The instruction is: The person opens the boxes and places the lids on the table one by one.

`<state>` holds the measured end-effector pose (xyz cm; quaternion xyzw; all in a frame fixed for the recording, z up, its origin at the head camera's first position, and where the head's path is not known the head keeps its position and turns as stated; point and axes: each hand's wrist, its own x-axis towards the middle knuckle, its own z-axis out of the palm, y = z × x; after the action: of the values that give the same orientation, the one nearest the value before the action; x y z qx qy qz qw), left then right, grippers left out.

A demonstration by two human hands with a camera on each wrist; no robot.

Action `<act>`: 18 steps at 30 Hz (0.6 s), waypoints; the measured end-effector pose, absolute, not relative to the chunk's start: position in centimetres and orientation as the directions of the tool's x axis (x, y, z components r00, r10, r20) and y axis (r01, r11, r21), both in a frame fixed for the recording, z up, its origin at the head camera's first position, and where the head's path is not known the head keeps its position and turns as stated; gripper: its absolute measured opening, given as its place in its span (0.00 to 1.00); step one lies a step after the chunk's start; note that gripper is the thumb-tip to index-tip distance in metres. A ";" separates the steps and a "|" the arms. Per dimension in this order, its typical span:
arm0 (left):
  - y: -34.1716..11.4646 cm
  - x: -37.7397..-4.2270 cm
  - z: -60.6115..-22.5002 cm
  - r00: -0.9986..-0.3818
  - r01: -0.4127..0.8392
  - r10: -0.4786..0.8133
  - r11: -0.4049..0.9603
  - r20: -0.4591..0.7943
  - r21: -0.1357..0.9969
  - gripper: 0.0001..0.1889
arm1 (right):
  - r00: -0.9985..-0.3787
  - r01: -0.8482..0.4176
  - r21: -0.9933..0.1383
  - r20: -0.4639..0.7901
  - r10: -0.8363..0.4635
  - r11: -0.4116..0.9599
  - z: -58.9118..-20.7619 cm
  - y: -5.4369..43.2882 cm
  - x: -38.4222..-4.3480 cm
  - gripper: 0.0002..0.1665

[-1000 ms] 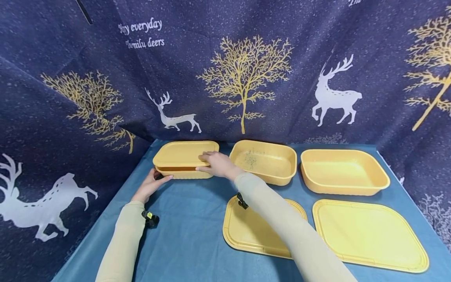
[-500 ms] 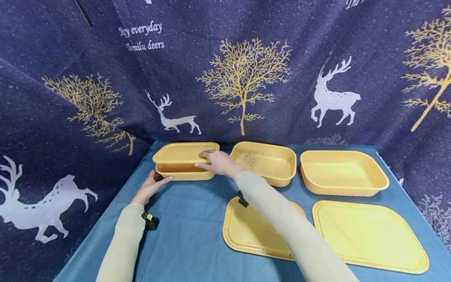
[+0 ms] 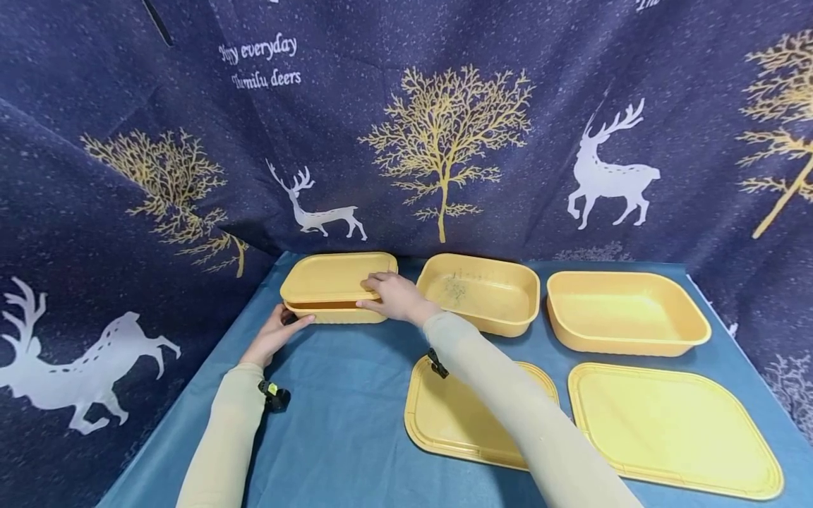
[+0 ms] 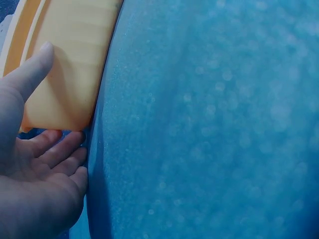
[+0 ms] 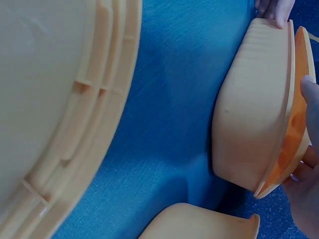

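Note:
At the far left of the cloth stands a yellow plastic container (image 3: 336,316) with its yellow lid (image 3: 330,277) over it. The lid's front edge is raised, so a dark gap shows above the container's front rim. My right hand (image 3: 396,296) pinches the lid near its front right corner, fingers on top and thumb at the edge. My left hand (image 3: 272,337) holds the container's front left corner. In the left wrist view the thumb (image 4: 37,69) lies along the container wall (image 4: 75,87), with the fingers curled at its end. The right wrist view shows the gap between container (image 5: 254,104) and lid (image 5: 302,45).
Two uncovered yellow containers, one in the middle (image 3: 476,321) and one on the right (image 3: 625,346), stand along the back. Two yellow lids, a middle one (image 3: 438,416) and a right one (image 3: 673,430), lie in front of them. A patterned dark-blue curtain (image 3: 381,141) hangs behind.
The lid's front edge was lifted higher half a second ago and has come back down, narrowing the gap. Both hands keep their places on the lid and container.

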<state>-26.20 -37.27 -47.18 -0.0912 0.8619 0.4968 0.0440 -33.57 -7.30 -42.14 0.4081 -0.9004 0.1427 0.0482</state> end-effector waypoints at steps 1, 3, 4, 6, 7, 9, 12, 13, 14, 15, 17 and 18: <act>-37.3 -26.2 -47.2 -0.979 -0.203 -0.115 0.487 -0.168 0.850 0.54 | -0.663 -0.748 -0.215 0.201 -0.721 0.628 -42.2 -7.3 -33.6 0.35; -37.2 -26.3 -47.2 -0.979 -0.203 -0.117 0.487 -0.167 0.850 0.54 | -0.665 -0.746 -0.220 0.197 -0.720 0.629 -42.3 -7.3 -33.6 0.35; -37.1 -26.3 -47.2 -0.979 -0.205 -0.121 0.486 -0.166 0.850 0.54 | -0.666 -0.745 -0.221 0.195 -0.720 0.630 -42.4 -7.3 -33.6 0.35; -37.1 -26.4 -47.1 -0.979 -0.204 -0.124 0.485 -0.165 0.850 0.54 | -0.669 -0.742 -0.222 0.191 -0.718 0.632 -42.4 -7.3 -33.6 0.34; -37.0 -26.4 -47.1 -0.979 -0.204 -0.123 0.483 -0.164 0.851 0.54 | -0.669 -0.742 -0.224 0.192 -0.718 0.632 -42.4 -7.3 -33.7 0.34; -37.0 -26.4 -47.1 -0.978 -0.205 -0.124 0.482 -0.165 0.852 0.54 | -0.668 -0.743 -0.223 0.195 -0.718 0.631 -42.5 -7.4 -33.7 0.34; -37.0 -26.3 -47.0 -0.978 -0.207 -0.123 0.472 -0.169 0.857 0.53 | -0.673 -0.738 -0.238 0.194 -0.713 0.632 -42.7 -7.4 -33.7 0.34; -37.0 -26.3 -47.0 -0.978 -0.207 -0.121 0.470 -0.169 0.858 0.53 | -0.675 -0.736 -0.243 0.196 -0.711 0.632 -42.7 -7.4 -33.7 0.34; -37.0 -26.3 -47.0 -0.978 -0.206 -0.120 0.469 -0.169 0.859 0.53 | -0.677 -0.734 -0.247 0.197 -0.709 0.632 -42.8 -7.5 -33.6 0.34; -37.0 -26.3 -47.0 -0.979 -0.205 -0.119 0.469 -0.169 0.859 0.53 | -0.681 -0.730 -0.255 0.195 -0.706 0.634 -42.8 -7.5 -33.6 0.35; -37.1 -26.2 -47.0 -0.979 -0.204 -0.118 0.470 -0.168 0.858 0.53 | -0.685 -0.727 -0.259 0.197 -0.702 0.636 -42.9 -7.5 -33.5 0.35; -37.0 -26.2 -47.0 -0.979 -0.204 -0.118 0.472 -0.169 0.858 0.53 | -0.686 -0.725 -0.261 0.198 -0.700 0.637 -42.9 -7.5 -33.5 0.35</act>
<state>-26.22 -37.05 -47.00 -0.0940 0.8567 0.5053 0.0429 -33.52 -7.54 -42.89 0.3942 -0.9039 0.1614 0.0390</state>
